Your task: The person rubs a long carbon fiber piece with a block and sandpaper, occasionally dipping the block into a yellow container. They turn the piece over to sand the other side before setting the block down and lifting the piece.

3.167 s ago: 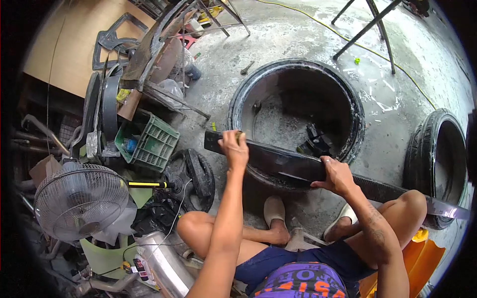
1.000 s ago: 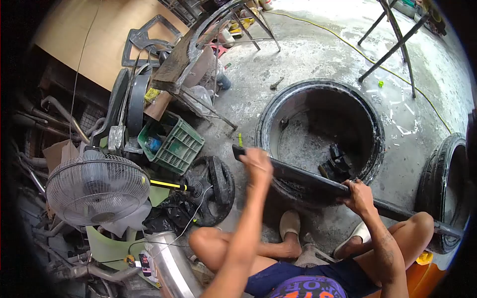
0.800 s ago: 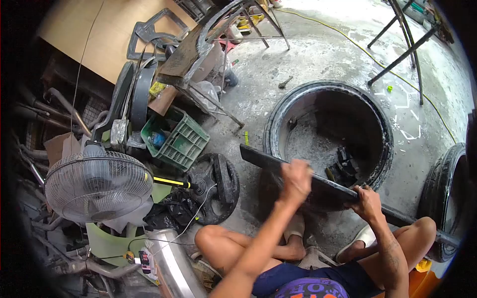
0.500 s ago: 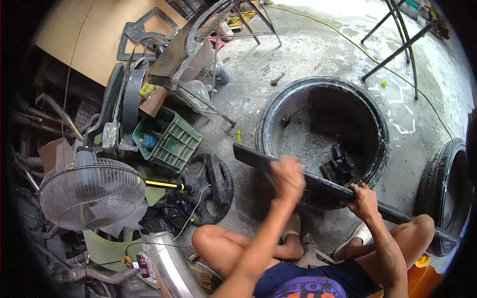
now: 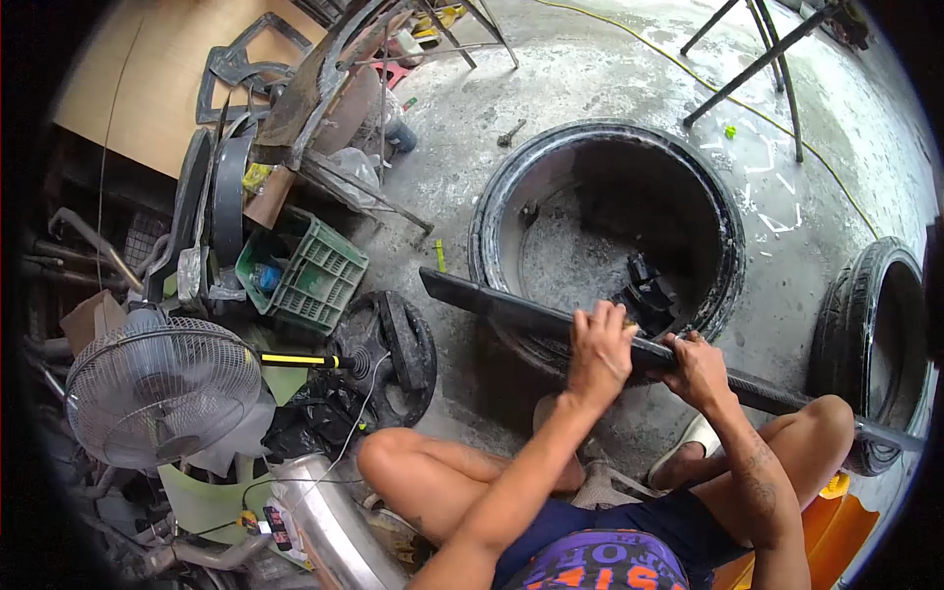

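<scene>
A long black panel (image 5: 497,303) lies slantwise in front of me, its right part (image 5: 767,395) narrower and passing by my right knee. Behind it a big dusty tire (image 5: 723,211) lies flat on the floor, with dark pieces (image 5: 646,293) inside. My left hand (image 5: 602,359) is closed over the panel's upper edge near the middle; whether something thin is under its fingers is hidden. Just to the right, my right hand (image 5: 696,371) grips the panel, fingers at its upper edge and palm toward me.
At the left stand a fan (image 5: 162,393), a green crate (image 5: 315,270) and a round black weight-like base (image 5: 418,344). A metal cylinder (image 5: 329,521) lies by my left leg. Another tire (image 5: 836,344) stands at the right. A yellow cable (image 5: 678,74) crosses the concrete floor.
My left hand, blurred by motion earlier, has moved right along the panel, closer to my right hand. My right hand keeps its grip. The whole view has shifted somewhat.
</scene>
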A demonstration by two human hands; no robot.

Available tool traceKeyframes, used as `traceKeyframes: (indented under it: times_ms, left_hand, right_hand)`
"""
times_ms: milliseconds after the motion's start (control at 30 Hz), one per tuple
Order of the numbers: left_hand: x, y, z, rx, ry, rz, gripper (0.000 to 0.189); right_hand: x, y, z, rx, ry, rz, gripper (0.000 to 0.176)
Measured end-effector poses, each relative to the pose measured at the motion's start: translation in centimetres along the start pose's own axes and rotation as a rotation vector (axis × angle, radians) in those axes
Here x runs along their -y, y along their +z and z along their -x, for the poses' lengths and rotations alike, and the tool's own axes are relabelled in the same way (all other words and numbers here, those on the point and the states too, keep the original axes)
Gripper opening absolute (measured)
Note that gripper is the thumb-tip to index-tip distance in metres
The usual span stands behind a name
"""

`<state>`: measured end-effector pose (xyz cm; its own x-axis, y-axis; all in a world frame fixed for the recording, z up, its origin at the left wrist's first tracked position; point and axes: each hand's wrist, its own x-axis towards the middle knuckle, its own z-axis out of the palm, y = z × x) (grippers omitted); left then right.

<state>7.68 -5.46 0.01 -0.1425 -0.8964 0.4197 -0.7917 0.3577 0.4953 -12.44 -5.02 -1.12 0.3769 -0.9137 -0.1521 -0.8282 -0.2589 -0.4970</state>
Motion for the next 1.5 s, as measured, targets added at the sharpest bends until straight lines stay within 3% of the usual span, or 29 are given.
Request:
traceKeyframes:
  times_ms: [33,67,167,233,267,300,333,367,433,567,633,667,700,733,767,833,900,933,967,1067,1100,1167,1200,1267,1500]
  left_hand:
    - [1.4,-0.1,-0.2,0.008,0.027,0.024,0.019]
    - [4.1,-1.4,-0.7,0.015,-0.066,0.013,0.017]
    - [14.8,-4.5,-1.9,-0.182,-0.21,-0.207,0.01]
    - [12.1,-3.9,-1.7,-0.189,-0.252,-0.21,0.007]
    - [9.3,-2.6,-1.3,-0.095,-0.263,-0.121,0.005]
    - [6.3,-0.9,-0.8,-0.079,-0.176,-0.078,0.007]
    - [2.8,-0.7,-0.9,-0.003,0.028,-0.037,0.015]
    - [1.6,-0.2,-0.4,-0.043,-0.067,0.002,0.016]
    - [6.0,-1.8,-1.5,0.043,-0.003,0.003,0.017]
    - [19.5,-7.8,-2.2,-0.182,-0.247,-0.307,0.015]
    - [18.9,-5.4,-1.8,-0.295,-0.286,-0.227,0.015]
    - [13.4,-5.6,-2.5,-0.026,-0.249,-0.285,0.012]
    - [9.4,-3.8,-2.1,-0.061,-0.118,-0.249,0.012]
    - [7.9,-0.7,-0.6,-0.024,-0.103,-0.073,0.013]
    - [4.3,-1.4,-0.5,-0.064,-0.144,-0.023,0.015]
    - [7.6,-3.9,-1.2,-0.012,-0.019,-0.068,0.017]
    - [17.2,-6.6,-1.2,-0.08,-0.066,-0.258,0.019]
    - [22.2,-8.4,-1.4,-0.122,-0.243,-0.23,0.018]
    - [25.9,-10.2,-1.3,-0.236,-0.22,-0.363,0.017]
    - [35.6,-13.8,0.4,-0.3,-0.434,-0.63,0.023]
    - [35.9,-15.0,1.1,-0.294,-0.619,-0.618,0.03]
    - [34.3,-16.2,2.7,-0.267,-0.455,-0.514,0.061]
    - [32.1,-16.7,3.0,-0.264,-0.456,-0.517,0.061]
    - [26.6,-16.8,3.1,0.227,-0.627,-0.572,0.092]
    - [22.8,-14.4,3.3,0.351,-0.626,-0.663,0.101]
  right_hand:
    - [0.0,-0.1,0.0,0.003,0.001,-0.003,0.045]
    - [-0.3,0.3,0.0,0.001,-0.009,0.009,0.045]
    - [-0.1,0.2,0.0,0.015,0.012,-0.006,0.046]
    - [-0.5,0.5,-0.1,0.024,0.016,-0.008,0.046]
    - [-0.7,0.8,-0.3,0.038,0.023,-0.008,0.046]
    - [-0.8,0.9,-0.3,0.037,0.03,-0.012,0.046]
    - [-1.1,1.1,-0.1,0.022,0.01,-0.012,0.047]
    - [-1.3,1.2,0.1,0.01,-0.016,-0.011,0.048]
    - [-1.2,1.2,0.0,0.017,-0.02,-0.015,0.05]
    - [-0.7,0.6,-0.1,0.056,0.015,-0.009,0.055]
    - [-1.2,1.3,0.0,-0.035,-0.034,-0.013,0.05]
    - [-1.2,1.2,-0.1,-0.036,-0.047,-0.03,0.049]
    - [-1.1,1.0,-0.1,-0.036,-0.055,-0.047,0.048]
    - [-0.8,0.8,0.0,-0.04,-0.047,-0.042,0.048]
    - [-0.6,0.8,0.1,-0.037,-0.04,-0.031,0.047]
    - [-0.7,1.0,0.1,-0.074,-0.056,-0.048,0.045]
    - [-0.8,1.0,0.1,-0.095,-0.051,-0.081,0.045]
    - [-0.9,1.3,0.1,-0.099,-0.044,-0.078,0.045]
    - [-0.8,1.2,0.1,-0.098,-0.05,-0.074,0.045]
    - [-0.6,1.0,0.2,-0.093,-0.054,-0.044,0.046]
    - [-0.6,1.0,0.0,-0.095,-0.063,-0.048,0.046]
    - [-0.6,1.0,0.0,-0.076,-0.037,-0.02,0.045]
    - [0.0,0.6,0.0,-0.07,0.008,-0.056,0.045]
    - [0.1,0.6,0.0,-0.072,0.015,-0.06,0.045]
    - [-0.6,0.9,0.0,-0.083,-0.059,-0.046,0.045]
